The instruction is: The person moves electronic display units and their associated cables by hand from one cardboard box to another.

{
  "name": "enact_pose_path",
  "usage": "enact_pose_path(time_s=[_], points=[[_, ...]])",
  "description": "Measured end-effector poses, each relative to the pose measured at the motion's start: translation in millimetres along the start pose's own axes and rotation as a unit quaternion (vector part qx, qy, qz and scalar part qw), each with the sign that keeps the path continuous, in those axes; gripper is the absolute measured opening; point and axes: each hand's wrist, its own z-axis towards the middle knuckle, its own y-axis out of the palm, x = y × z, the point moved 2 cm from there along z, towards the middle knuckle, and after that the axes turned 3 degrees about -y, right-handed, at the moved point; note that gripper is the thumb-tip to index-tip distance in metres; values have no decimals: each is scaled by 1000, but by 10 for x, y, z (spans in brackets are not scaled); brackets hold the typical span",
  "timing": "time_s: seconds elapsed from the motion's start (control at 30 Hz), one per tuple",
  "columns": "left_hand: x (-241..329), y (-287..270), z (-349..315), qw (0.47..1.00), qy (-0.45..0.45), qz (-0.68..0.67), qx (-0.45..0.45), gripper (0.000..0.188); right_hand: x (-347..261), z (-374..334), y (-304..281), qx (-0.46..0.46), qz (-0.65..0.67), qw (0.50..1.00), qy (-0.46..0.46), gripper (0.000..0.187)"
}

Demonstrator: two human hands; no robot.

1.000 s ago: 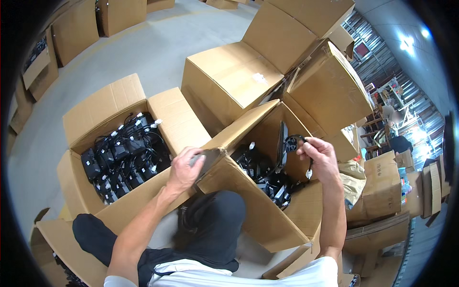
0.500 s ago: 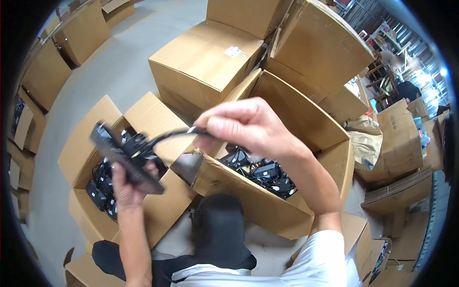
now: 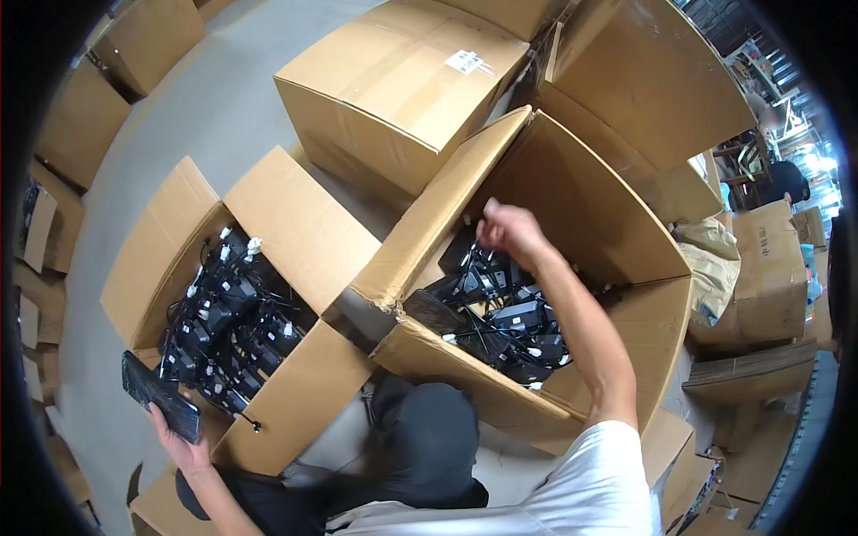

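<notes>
Left hand point(image 3: 185, 448), well left of deep open carton point(image 3: 483, 393), pinching flat black rectangular device point(image 3: 161, 397), smooth-faced, between thumb and fingers. Right hand point(image 3: 514, 230) inside deep open carton, fingers curled; cannot tell whether gripping anything. Beneath it, jumbled boxy black cabled units point(image 3: 518, 317), white plugs point(image 3: 450, 339). Left of deep carton: flapped corrugated carton point(image 3: 304, 223), similarly filled. Right: creased tan sack point(image 3: 710, 268). Around: smooth grey floor point(image 3: 237, 98).

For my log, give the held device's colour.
The held device is black, best seen in the head view.
</notes>
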Motion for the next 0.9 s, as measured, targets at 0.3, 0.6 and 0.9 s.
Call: enact_pose_path(time_s=[0.3,0.6,0.9], points=[[-85,-21,-205,999,-6,-6,44,38,1843,-311,225,-156,-789,590,-68,21],[-157,325,-311,997,-15,-71,14,41,372,-1013,-651,41,-756,642,-125,8],[-697,828,-236,992,-93,48,-69,46,-1484,-2168,1087,111,-599,560,-562,18]])
